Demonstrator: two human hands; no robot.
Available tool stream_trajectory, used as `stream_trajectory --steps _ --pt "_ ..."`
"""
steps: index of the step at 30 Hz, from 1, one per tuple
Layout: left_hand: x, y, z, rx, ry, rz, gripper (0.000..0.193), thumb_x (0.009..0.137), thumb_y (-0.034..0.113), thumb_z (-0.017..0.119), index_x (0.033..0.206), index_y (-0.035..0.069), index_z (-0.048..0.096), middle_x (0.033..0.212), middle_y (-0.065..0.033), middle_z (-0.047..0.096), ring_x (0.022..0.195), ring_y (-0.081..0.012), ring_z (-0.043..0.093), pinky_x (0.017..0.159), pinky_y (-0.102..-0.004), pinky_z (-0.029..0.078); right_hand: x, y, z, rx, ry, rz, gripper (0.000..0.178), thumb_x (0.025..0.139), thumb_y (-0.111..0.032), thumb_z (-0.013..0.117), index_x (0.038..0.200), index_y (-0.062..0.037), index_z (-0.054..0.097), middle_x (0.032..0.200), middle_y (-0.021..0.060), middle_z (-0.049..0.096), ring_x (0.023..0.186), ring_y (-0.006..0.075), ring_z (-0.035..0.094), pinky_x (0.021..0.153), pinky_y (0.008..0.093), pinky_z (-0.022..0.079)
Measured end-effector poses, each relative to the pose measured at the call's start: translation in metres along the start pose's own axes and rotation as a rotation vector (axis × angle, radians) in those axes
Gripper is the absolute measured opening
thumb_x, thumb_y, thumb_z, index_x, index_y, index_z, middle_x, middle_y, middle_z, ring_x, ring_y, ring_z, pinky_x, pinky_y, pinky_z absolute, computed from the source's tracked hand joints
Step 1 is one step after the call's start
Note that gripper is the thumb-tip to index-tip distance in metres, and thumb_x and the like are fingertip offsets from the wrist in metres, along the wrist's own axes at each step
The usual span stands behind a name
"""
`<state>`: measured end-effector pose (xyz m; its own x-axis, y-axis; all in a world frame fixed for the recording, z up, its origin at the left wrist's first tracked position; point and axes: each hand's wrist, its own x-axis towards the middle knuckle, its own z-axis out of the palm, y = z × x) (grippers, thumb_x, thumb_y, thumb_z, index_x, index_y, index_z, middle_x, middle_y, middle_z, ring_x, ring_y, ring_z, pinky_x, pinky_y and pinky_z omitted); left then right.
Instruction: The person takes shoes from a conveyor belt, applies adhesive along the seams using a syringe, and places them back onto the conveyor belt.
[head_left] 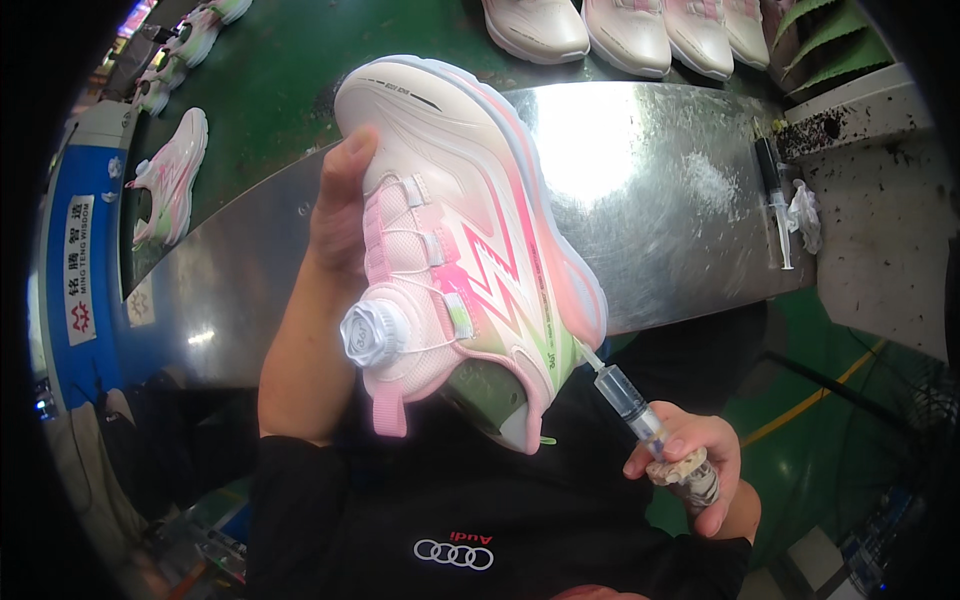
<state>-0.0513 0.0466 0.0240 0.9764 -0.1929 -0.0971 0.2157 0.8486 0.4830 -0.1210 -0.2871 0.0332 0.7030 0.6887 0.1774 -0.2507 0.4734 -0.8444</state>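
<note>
Works above a green floor (785, 490), crossed by one yellow line (780, 416). Faces a broad green surface (265, 100) beyond one shiny, scuffed metal worktable (660, 260). Has one grey metal box (880, 190), speckled dark, on the right and one blue panel (75, 170) on the left.

Holds one pink-and-white shoe (455, 240) over the worktable, toe up and opening toward the body, dark grey-green inside. Clamps the left hand (342, 205) on its forefoot, with the thumb along the side and the other fingers mostly hidden. Counts four pale shoes (627, 38) side by side at the top and one lone shoe (172, 180) at left; cannot count surely the blurred ones farther off.

Closes the fingers of the right hand (705, 450) around one clear syringe (625, 395), bundled at the rear in a pale crumpled wrap (680, 468); touches its nozzle to the heel, near the sole edge. Cannot tell what fills the barrel. Has a second syringe (772, 180), dark-barrelled with a white plunger, lying at right beside one crumpled clear scrap (803, 210).
</note>
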Motion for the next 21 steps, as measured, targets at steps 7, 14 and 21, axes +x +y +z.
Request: stream_trajectory --steps 7,14,21 --pt "0.002 -0.004 0.006 -0.012 0.090 -0.002 0.055 0.083 0.037 0.057 0.120 -0.003 0.047 0.109 -0.0182 0.059 0.098 -0.0258 0.060 0.084 -0.0376 0.050 -0.009 0.006 -0.003 -0.035 0.022 -0.036 0.071 0.065 -0.043 0.079 0.113 0.0027 0.054 0.090 0.0170 0.065 0.080 0.0211 0.059 0.068 0.0288 0.037" --pt "0.001 -0.002 0.002 0.145 0.225 0.035 0.055 0.082 0.037 0.057 0.119 -0.003 0.047 0.107 -0.0189 0.059 0.096 -0.0269 0.061 0.082 -0.0392 0.051 -0.014 0.009 0.002 0.018 0.081 -0.006 0.070 0.065 -0.040 0.080 0.113 0.0027 0.054 0.090 0.0157 0.065 0.080 0.0195 0.058 0.068 0.0276 0.037" --pt "-0.002 -0.003 0.014 0.138 0.333 -0.031 0.053 0.081 0.040 0.060 0.118 0.004 0.050 0.110 -0.0141 0.060 0.098 -0.0273 0.061 0.086 -0.0450 0.051 -0.019 0.018 -0.001 0.024 0.100 0.008 0.068 0.065 -0.037 0.081 0.114 0.0025 0.055 0.094 0.0132 0.065 0.078 0.0162 0.053 0.068 0.0265 0.037"
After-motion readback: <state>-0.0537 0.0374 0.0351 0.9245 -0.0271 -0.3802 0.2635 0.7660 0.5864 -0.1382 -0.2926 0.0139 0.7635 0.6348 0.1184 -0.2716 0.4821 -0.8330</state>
